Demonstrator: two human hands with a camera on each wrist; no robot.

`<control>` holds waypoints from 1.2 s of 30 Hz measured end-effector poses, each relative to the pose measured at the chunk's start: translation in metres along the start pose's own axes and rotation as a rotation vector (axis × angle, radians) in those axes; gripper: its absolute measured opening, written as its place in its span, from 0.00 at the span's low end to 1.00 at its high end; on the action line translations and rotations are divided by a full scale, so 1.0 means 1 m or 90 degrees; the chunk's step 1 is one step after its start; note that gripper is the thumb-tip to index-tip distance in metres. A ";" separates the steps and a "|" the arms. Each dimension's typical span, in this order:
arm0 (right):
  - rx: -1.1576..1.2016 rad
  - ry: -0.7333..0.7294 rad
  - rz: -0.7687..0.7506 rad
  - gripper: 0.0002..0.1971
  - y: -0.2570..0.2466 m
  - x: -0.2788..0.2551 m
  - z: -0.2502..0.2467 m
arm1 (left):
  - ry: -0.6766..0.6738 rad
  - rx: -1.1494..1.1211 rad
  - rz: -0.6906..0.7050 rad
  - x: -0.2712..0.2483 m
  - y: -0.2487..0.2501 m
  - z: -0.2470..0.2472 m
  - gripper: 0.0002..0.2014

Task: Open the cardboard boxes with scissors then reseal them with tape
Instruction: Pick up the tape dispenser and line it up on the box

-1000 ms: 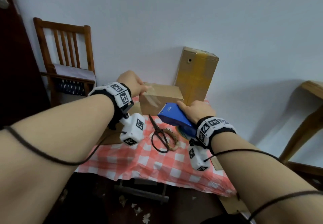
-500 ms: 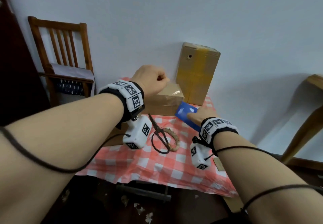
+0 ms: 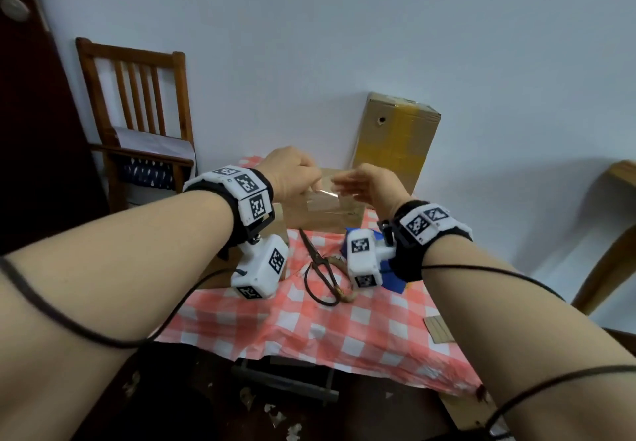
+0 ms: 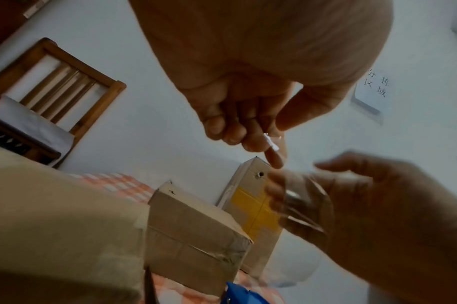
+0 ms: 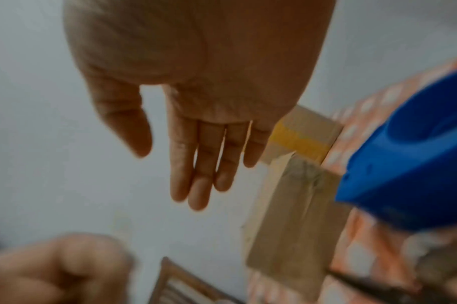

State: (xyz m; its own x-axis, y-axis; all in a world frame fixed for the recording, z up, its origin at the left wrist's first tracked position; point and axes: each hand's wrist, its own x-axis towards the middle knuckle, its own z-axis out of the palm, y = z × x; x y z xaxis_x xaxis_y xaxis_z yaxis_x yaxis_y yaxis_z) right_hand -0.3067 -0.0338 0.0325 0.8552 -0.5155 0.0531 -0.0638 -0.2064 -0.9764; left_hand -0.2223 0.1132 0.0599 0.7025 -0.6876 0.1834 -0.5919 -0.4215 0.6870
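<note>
A: Pale wall behind, brown slatted wooden chair at left; small table under a red-and-white checked cloth.

B: Change in the last second?

A: The right hand has let go of the blue plastic tape dispenser, which now lies on the cloth by the black scissors. That hand is up with fingers straight, holding nothing.

B: Left?

A: The left hand, fingers curled, pinches a strip of clear tape above the small brown cardboard box. A tall cardboard box with yellow tape stands behind it.

B: Reading?

A: Likely resealing: strip cut free, next laid across the small box's seam.
</note>
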 end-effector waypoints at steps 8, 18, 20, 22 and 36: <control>-0.145 -0.050 -0.130 0.10 -0.034 -0.010 0.045 | 0.006 -0.028 -0.044 -0.023 -0.019 -0.027 0.14; -0.178 -0.044 -0.188 0.06 -0.047 -0.011 0.108 | 0.017 -0.182 -0.253 -0.045 -0.066 -0.077 0.20; -0.133 -0.029 -0.190 0.05 -0.051 -0.007 0.112 | 0.094 -0.168 -0.262 -0.047 -0.090 -0.088 0.25; -0.079 -0.036 -0.171 0.05 -0.055 -0.001 0.118 | 0.083 -0.226 -0.247 -0.049 -0.106 -0.093 0.26; -0.031 -0.074 0.041 0.07 -0.029 0.033 0.178 | -0.012 -0.444 -0.323 -0.067 -0.145 -0.086 0.10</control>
State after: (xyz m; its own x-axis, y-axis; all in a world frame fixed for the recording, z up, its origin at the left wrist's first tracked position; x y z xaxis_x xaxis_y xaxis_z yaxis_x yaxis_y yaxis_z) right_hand -0.1845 0.1034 0.0258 0.9019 -0.4304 -0.0366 -0.1429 -0.2173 -0.9656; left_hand -0.1494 0.2712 0.0084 0.8063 -0.5264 -0.2699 0.1744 -0.2245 0.9587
